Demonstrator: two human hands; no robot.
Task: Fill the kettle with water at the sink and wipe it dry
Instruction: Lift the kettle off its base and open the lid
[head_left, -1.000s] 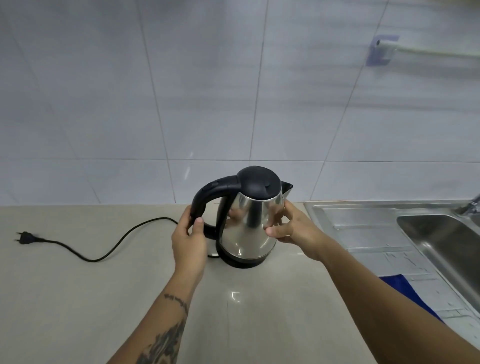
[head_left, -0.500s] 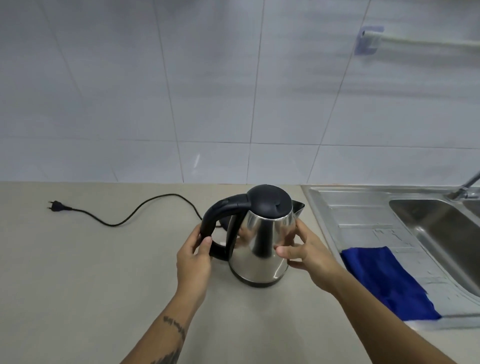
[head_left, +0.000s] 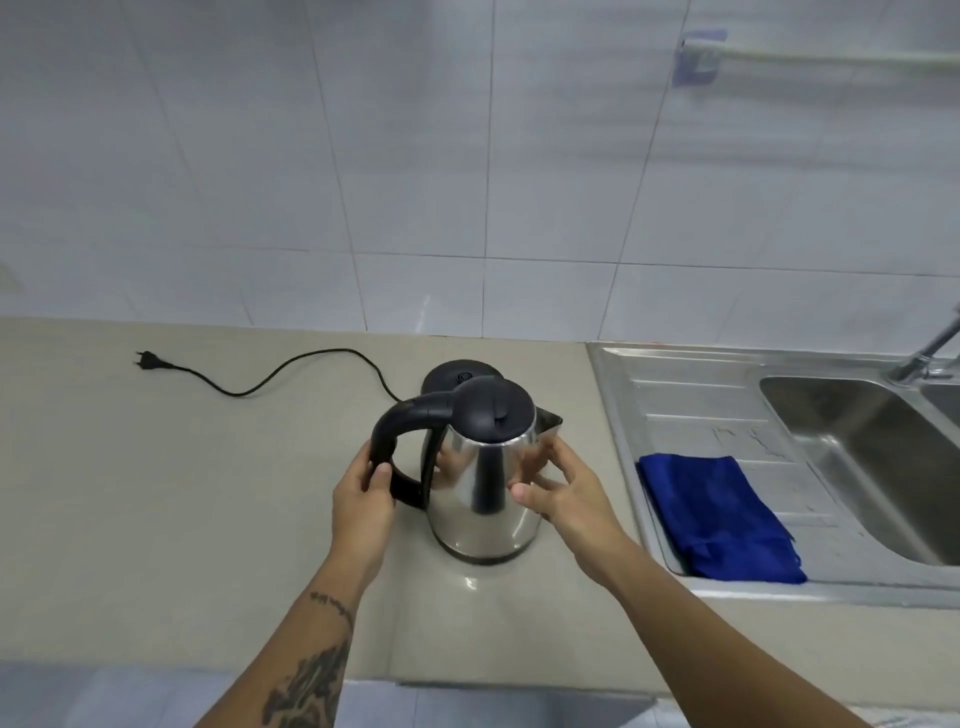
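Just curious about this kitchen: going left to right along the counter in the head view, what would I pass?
Plug → left hand on the handle → kettle → right hand → blue cloth → sink basin → tap.

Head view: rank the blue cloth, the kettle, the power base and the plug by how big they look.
1-2. Kettle and blue cloth: alike, and the kettle is nearer the camera, so unranked.
3. Power base, mostly hidden behind the kettle.
4. Plug.
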